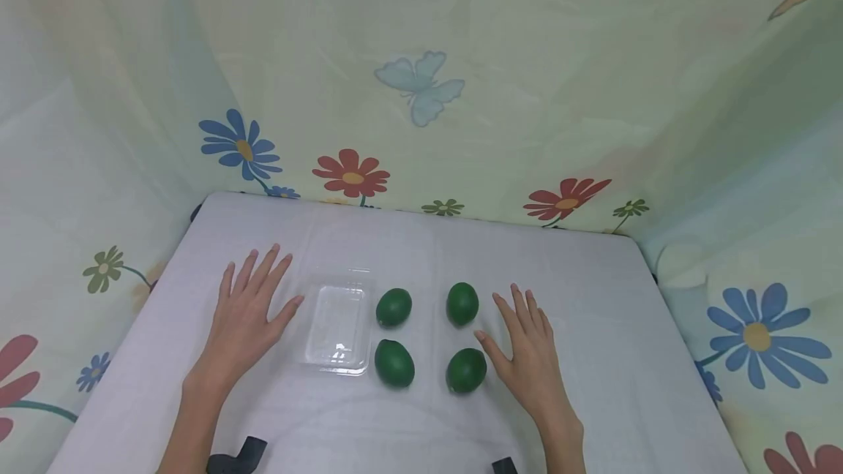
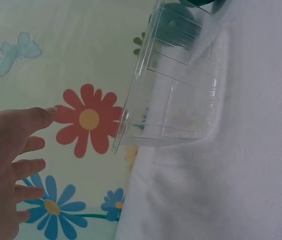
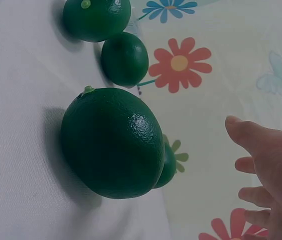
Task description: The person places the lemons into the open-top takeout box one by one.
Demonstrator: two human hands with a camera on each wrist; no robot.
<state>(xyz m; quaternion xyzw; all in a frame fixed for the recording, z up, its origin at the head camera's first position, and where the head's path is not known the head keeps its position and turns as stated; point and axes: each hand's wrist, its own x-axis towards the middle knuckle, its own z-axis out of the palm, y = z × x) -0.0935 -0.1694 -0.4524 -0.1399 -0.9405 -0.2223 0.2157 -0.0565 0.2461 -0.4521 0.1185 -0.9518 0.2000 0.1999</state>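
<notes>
Left hand (image 1: pixel 246 317): grip apart, fingers straight, thumb out to the side. Right hand (image 1: pixel 525 357): grip also apart, thumb out.

Clear plastic box (image 1: pixel 337 326) sits just right of the left grip, thumb not touching it. Immediately left of the right grip: far right fruit (image 1: pixel 462 304) by the fingers, near right fruit (image 1: pixel 466 370) by the thumb, both green. Further left of that grip, next to the box: far left fruit (image 1: pixel 394 308) and near left fruit (image 1: pixel 394 363), same green.

Under everything, white-covered worktop (image 1: pixel 626 328). Beyond both grips, flowered curtain (image 1: pixel 527 93).
</notes>
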